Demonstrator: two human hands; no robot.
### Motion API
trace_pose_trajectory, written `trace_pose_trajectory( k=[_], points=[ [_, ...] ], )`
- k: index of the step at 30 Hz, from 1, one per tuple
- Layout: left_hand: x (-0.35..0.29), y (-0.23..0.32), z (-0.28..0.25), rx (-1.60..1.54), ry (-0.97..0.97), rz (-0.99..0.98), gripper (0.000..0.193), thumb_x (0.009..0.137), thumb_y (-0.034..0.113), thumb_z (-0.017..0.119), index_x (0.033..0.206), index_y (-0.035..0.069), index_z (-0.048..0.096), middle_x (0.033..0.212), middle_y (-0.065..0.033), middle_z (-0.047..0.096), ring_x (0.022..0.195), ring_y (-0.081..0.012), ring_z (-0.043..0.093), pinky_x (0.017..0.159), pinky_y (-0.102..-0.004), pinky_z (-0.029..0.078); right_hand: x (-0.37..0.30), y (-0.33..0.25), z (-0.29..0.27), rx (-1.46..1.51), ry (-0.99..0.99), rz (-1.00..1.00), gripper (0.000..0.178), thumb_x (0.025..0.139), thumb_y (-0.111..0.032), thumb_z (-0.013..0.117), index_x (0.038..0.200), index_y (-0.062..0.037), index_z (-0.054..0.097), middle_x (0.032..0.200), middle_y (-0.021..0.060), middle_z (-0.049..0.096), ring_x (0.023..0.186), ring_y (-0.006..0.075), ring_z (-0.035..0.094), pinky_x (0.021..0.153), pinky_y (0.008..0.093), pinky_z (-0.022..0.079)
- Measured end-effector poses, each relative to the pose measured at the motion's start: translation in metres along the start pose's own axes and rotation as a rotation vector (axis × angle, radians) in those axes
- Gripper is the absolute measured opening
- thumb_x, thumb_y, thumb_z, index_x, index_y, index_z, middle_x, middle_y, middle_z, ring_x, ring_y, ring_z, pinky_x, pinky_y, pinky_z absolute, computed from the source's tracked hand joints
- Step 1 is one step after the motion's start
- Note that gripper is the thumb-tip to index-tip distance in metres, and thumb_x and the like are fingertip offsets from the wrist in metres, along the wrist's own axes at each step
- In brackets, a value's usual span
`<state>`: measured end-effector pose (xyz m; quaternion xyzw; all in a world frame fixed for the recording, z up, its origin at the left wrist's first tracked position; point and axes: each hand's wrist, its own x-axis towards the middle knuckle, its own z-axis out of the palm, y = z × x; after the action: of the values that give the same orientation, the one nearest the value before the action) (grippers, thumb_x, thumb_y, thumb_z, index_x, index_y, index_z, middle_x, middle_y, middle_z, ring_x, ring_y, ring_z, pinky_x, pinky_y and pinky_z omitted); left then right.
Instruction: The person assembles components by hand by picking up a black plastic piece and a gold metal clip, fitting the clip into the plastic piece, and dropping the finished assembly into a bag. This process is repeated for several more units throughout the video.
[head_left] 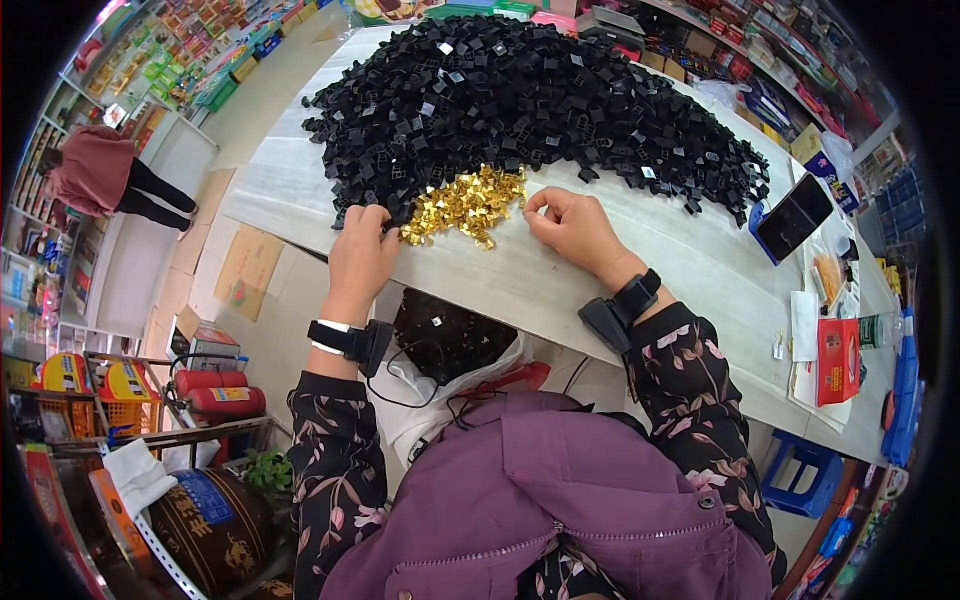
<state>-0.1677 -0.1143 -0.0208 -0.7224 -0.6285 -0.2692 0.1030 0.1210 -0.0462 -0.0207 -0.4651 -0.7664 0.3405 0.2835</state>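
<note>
A broad heap of small black plastic pieces covers the far part of the light table. At its near edge lies a smaller pile of shiny gold metal pieces. My left hand is at the left end of the gold pile, fingers curled together beside the black pieces; what they pinch is hidden. Just right of the gold pile, my right hand holds thumb and forefinger together in a pinch. Anything between those fingertips is too small to make out.
Below the table edge sits a lined bag of black pieces. A phone leans at the right, with a red box nearer. A blue stool stands lower right. A person stands by shelves at the left.
</note>
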Motion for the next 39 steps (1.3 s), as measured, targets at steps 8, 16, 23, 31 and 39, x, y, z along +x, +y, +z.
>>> trace_pose_trajectory(
  k=[8,16,23,31,39],
  points=[
    [-0.002,0.076,0.021,-0.982,-0.075,-0.346,0.022,0.081,0.010,0.064,0.099,0.002,0.054,0.083,-0.0039,0.057,0.059,-0.0095,0.054,0.053,-0.0249,0.043,-0.003,-0.016,-0.003,0.761,-0.068,0.140,0.012,0.083,-0.018,0.061,0.087,-0.0064,0.060,0.074,0.0013,0.063,0.060,0.0056,0.055,0.054,0.0185,0.043],
    [-0.005,0.115,0.044,-1.236,-0.110,-0.333,0.021,0.086,0.005,0.059,0.107,0.003,0.057,0.079,-0.0001,0.060,0.060,-0.0035,0.051,0.052,-0.0183,0.040,-0.011,-0.030,-0.002,0.874,-0.280,0.236,0.012,0.083,-0.019,0.062,0.085,-0.0077,0.060,0.068,-0.0017,0.057,0.057,0.0045,0.050,0.053,0.0177,0.040],
    [-0.005,0.119,0.036,-1.337,-0.109,-0.393,0.021,0.089,0.005,0.056,0.110,0.005,0.058,0.082,0.0002,0.061,0.063,-0.0033,0.054,0.054,-0.0170,0.043,-0.011,-0.020,-0.001,0.882,-0.242,0.269,0.014,0.082,-0.021,0.061,0.083,-0.0080,0.059,0.069,-0.0011,0.058,0.059,0.0051,0.051,0.054,0.0186,0.041],
    [-0.008,0.117,0.040,-1.260,-0.084,-0.333,0.022,0.089,0.005,0.055,0.111,0.003,0.058,0.082,-0.0025,0.063,0.063,-0.0062,0.057,0.055,-0.0194,0.046,-0.012,-0.023,0.000,0.756,-0.258,0.266,0.013,0.086,-0.022,0.058,0.084,-0.0094,0.058,0.070,-0.0035,0.057,0.060,0.0031,0.051,0.054,0.0163,0.041],
    [-0.011,0.115,0.047,-1.047,0.021,-0.181,0.022,0.087,0.001,0.054,0.109,0.001,0.058,0.084,-0.0073,0.062,0.065,-0.0093,0.060,0.057,-0.0217,0.048,-0.009,-0.019,-0.006,0.696,-0.375,0.289,0.014,0.089,-0.024,0.057,0.087,-0.0101,0.059,0.073,-0.0038,0.058,0.063,0.0034,0.053,0.057,0.0173,0.043]
  ],
)
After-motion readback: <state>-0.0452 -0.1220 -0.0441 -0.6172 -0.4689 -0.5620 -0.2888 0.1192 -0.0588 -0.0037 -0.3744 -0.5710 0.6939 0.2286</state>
